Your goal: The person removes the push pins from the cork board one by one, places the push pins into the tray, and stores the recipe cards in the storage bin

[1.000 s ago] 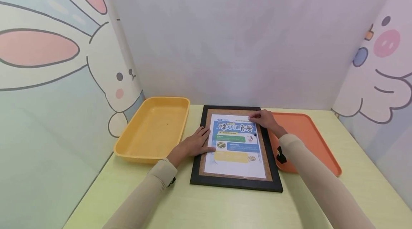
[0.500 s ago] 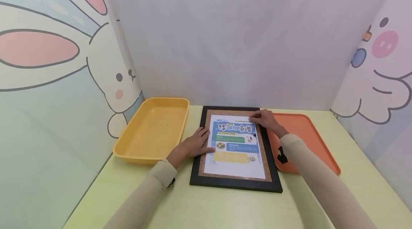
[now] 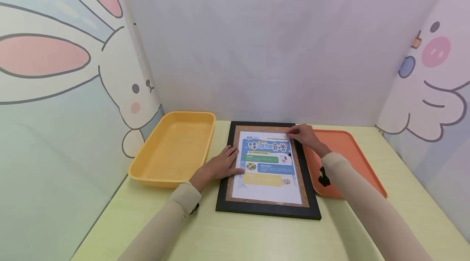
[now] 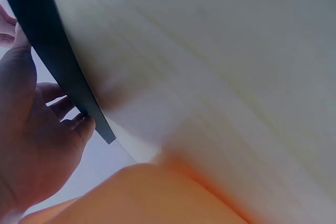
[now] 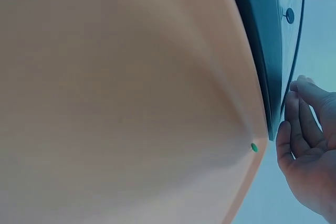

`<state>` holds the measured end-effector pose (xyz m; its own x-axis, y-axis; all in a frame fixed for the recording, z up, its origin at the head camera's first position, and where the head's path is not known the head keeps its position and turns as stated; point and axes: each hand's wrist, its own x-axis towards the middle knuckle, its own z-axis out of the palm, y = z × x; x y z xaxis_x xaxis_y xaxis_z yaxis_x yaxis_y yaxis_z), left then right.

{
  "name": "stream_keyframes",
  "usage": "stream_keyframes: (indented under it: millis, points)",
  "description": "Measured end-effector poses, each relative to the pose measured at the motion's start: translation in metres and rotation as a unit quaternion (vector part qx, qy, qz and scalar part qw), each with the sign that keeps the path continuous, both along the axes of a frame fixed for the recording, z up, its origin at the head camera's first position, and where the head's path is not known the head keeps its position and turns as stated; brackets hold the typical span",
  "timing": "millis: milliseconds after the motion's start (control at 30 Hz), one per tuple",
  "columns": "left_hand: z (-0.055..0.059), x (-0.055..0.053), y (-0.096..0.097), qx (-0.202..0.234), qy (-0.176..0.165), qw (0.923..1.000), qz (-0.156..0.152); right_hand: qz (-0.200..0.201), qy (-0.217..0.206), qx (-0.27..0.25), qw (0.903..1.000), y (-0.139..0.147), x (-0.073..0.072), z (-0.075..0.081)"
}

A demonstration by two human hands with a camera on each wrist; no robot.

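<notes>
A printed poster sheet [image 3: 269, 191] lies on a corkboard [image 3: 307, 200] with a black frame [image 3: 271, 211]. My left hand [image 3: 218, 165] rests on the board's left edge, fingers spread and thumb over the sheet; in the left wrist view that hand [image 4: 37, 135] lies along the black frame [image 4: 68, 61]. At the sheet's top right corner, my right hand [image 3: 304, 135] pinches what looks like a small push pin, mostly hidden by its fingertips [image 5: 302, 83]. A black push pin [image 3: 289, 154] stands below it near the sheet's right edge.
A yellow tray [image 3: 147, 178] stands left of the board. Right of it lies an orange tray [image 3: 352, 159], partly under my right forearm; a green push pin [image 5: 254, 147] is at its corner. Cartoon-printed walls [image 3: 253, 49] enclose the table's back and sides.
My right fingertips have shifted slightly right at the sheet's top corner, still pinched. The left hand stays in place on the board.
</notes>
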<state>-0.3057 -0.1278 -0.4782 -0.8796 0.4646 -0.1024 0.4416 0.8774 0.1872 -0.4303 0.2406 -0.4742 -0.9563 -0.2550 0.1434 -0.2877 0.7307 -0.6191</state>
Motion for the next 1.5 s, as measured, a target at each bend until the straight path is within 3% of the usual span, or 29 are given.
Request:
stream_keyframes:
  millis: [667,1267,1500]
  points:
    - [0.007,0.002,-0.004,-0.004,-0.005,1.0,0.002,-0.006,0.014,0.015,0.9998,0.028,0.006,0.01]
    - [0.005,0.002,-0.002,0.002,-0.009,1.0,0.002,-0.019,0.014,0.034,0.9991,0.052,0.012,0.001]
    - [0.005,0.002,-0.002,0.001,-0.006,1.0,0.0,-0.023,-0.005,0.01,0.9997,0.058,0.016,-0.004]
